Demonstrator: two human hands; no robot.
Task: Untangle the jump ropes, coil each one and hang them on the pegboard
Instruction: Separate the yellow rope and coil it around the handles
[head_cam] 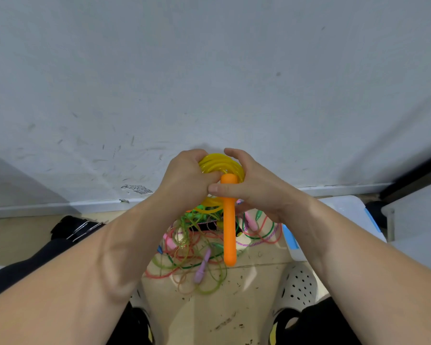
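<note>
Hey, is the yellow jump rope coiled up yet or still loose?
Coiled: the translucent yellow plastic jump rope sits in stacked loops gripped between the left hand and right hand, its long orange handle hanging down.

Single head view, wide-angle, worn on the person's head. It faces forward and tilts steeply down. Forearms enter from both bottom corners. The left hand (184, 175) and right hand (254, 190) meet mid-frame, near the lens, around a yellow rope coil (222, 163). The wall (209, 70) fills the upper half, close ahead. The floor (222, 307) lies below, farther off. Straight lines bow toward the frame edges.
</note>
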